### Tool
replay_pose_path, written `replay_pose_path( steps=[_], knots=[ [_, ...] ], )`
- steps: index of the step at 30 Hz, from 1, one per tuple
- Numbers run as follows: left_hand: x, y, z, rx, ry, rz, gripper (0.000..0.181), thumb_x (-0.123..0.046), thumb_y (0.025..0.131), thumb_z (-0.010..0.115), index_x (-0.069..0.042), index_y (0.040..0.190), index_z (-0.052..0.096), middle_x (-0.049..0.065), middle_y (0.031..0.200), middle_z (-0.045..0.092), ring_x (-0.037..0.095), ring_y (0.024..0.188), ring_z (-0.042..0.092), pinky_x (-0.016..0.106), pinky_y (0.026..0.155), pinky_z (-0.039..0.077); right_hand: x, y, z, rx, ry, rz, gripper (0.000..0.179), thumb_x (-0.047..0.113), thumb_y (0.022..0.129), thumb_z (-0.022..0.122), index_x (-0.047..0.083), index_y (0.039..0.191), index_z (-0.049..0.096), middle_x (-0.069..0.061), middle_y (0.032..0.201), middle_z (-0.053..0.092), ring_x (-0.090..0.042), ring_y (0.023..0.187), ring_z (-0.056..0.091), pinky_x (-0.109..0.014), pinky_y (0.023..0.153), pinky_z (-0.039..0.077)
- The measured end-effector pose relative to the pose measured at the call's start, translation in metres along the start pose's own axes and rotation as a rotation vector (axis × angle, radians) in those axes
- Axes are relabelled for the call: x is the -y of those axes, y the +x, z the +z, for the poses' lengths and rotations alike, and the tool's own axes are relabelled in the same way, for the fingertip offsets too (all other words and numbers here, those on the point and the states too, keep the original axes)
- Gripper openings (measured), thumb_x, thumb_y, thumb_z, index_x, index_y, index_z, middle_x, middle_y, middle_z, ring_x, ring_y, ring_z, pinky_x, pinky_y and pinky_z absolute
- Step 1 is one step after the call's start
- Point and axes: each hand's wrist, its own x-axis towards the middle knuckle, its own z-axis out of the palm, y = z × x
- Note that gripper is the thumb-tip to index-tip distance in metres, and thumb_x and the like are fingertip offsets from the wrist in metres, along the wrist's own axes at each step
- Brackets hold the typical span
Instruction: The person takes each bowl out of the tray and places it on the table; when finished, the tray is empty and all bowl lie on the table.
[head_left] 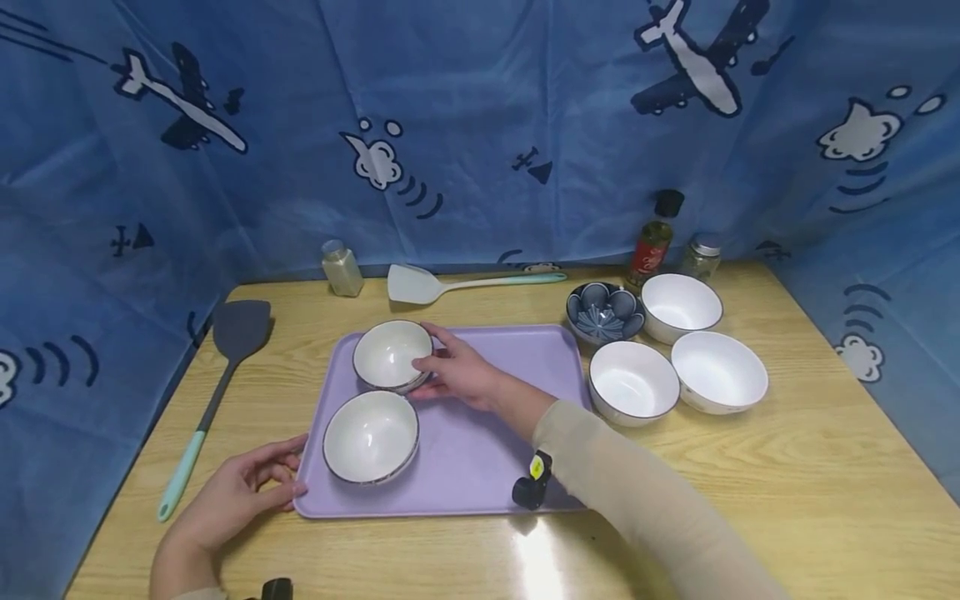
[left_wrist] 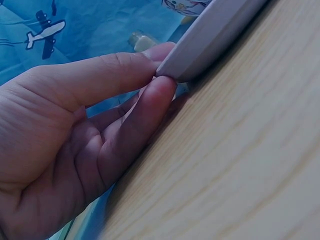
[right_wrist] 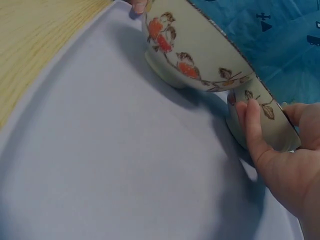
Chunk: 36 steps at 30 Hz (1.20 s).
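Note:
A lilac tray [head_left: 472, 467] lies on the wooden table, with two white bowls on its left part. My right hand [head_left: 472, 371] grips the rear bowl [head_left: 386, 354] at its right side, thumb over the rim and fingers against the outside. Just in front of it stands the other bowl [head_left: 367, 442]; the right wrist view shows red flowers painted on its outer wall [right_wrist: 186, 67]. At the tray's front left corner, my left hand [head_left: 236, 496] pinches the edge between thumb and fingers, as the left wrist view also shows.
Right of the tray cluster a dark blue patterned bowl [head_left: 602, 312] and three white bowls [head_left: 633, 383]. Behind them stand a red-labelled bottle [head_left: 651, 248] and a jar [head_left: 701, 257]. A white spatula [head_left: 420, 286] and shaker [head_left: 342, 271] lie rearward; a grey spatula [head_left: 240, 329] lies left.

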Motion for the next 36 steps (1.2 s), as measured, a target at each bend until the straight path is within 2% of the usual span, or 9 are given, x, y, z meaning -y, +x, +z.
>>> replay_pose_path(
  steps=[7,13,23,31,36],
  knots=[
    [-0.001,-0.001,-0.001,0.013,-0.006,0.014,0.070,-0.013,0.087,0.077,0.003,0.147,0.044,0.015,0.109,0.063,0.009,0.085,0.064,0.025,0.069,0.057,0.008,-0.008,-0.007,-0.024,0.006,0.010,0.076,0.000,0.097,0.057,0.030,0.158,0.026,-0.027,0.143,0.041,-0.029,0.075,0.072,-0.037,0.075,0.062],
    [-0.001,-0.002,-0.002,-0.009,0.012,-0.038,0.072,-0.019,0.085,0.080,-0.002,0.147,0.047,0.013,0.111,0.063,0.009,0.086,0.065,0.026,0.071,0.058,0.017,-0.025,-0.014,-0.011,-0.001,0.005,0.075,0.000,0.096,0.057,0.031,0.157,0.028,-0.028,0.138,0.044,-0.030,0.076,0.073,-0.035,0.073,0.062],
    [-0.001,-0.001,-0.001,-0.006,0.021,-0.029,0.073,-0.020,0.085,0.080,-0.002,0.147,0.047,0.015,0.111,0.063,0.010,0.086,0.065,0.026,0.072,0.058,0.033,-0.059,-0.024,0.002,-0.033,-0.013,0.076,-0.004,0.092,0.060,0.031,0.155,0.033,-0.028,0.139,0.044,-0.033,0.077,0.072,-0.042,0.078,0.061],
    [0.000,0.000,-0.001,-0.011,0.030,-0.025,0.072,-0.020,0.084,0.080,-0.001,0.146,0.048,0.016,0.111,0.063,0.011,0.086,0.066,0.025,0.071,0.057,0.034,-0.093,-0.030,0.037,-0.105,-0.057,0.075,-0.001,0.091,0.061,0.031,0.154,0.034,-0.028,0.147,0.042,-0.034,0.078,0.072,-0.050,0.081,0.060],
    [0.001,0.001,-0.001,-0.006,0.030,-0.012,0.072,-0.020,0.085,0.080,-0.002,0.146,0.048,0.016,0.111,0.063,0.011,0.086,0.066,0.025,0.071,0.057,0.031,-0.117,-0.036,0.056,-0.136,-0.062,0.075,0.002,0.092,0.062,0.031,0.155,0.033,-0.029,0.147,0.042,-0.034,0.079,0.073,-0.048,0.079,0.060]
  ],
)
